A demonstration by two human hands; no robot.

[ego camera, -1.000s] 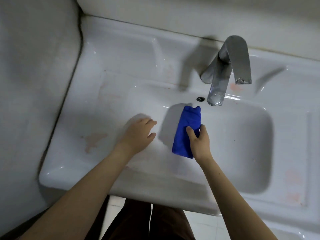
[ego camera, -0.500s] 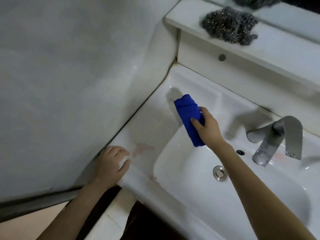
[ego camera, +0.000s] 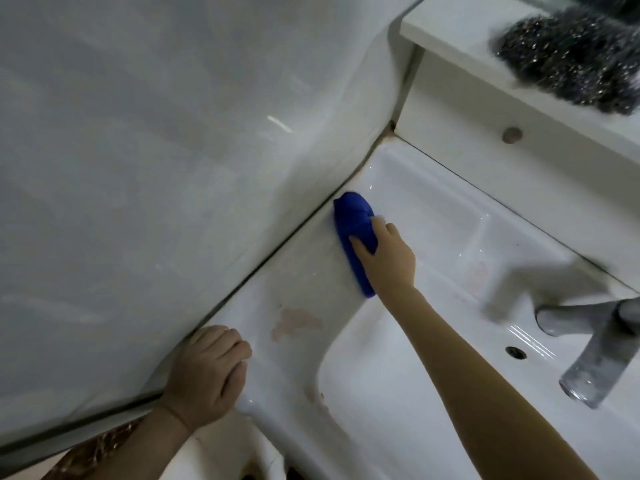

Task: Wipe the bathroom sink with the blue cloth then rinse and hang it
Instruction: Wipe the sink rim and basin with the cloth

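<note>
Since half a second ago the right hand point(ego camera: 388, 258) has carried the blue cloth point(ego camera: 351, 226) from the basin's back left edge out to the flat left ledge of the sink point(ego camera: 301, 271), close to the seam with the wall point(ego camera: 138, 168). It holds the folded cloth clamped, thumb lying across the top and fingers curled over the far side, and presses the cloth down on the ledge. The cloth lies lengthwise, its far end just beside the wall seam and its near end at the rim of the basin. The left hand point(ego camera: 207, 372) grips the sink's front left corner, fingers bent over the rim against the wall, much as before. Between the two hands a pinkish stain point(ego camera: 294, 323) marks the ledge. Right of the forearm, the basin shows its overflow hole point(ego camera: 515, 352), and the grey metal faucet point(ego camera: 595, 351) stands at the right edge of view, blurred. Above the sink's back edge a white shelf point(ego camera: 450, 26) carries a steel wool scourer point(ego camera: 571, 60), and a round cap point(ego camera: 512, 135) sits on the panel beneath it.
</note>
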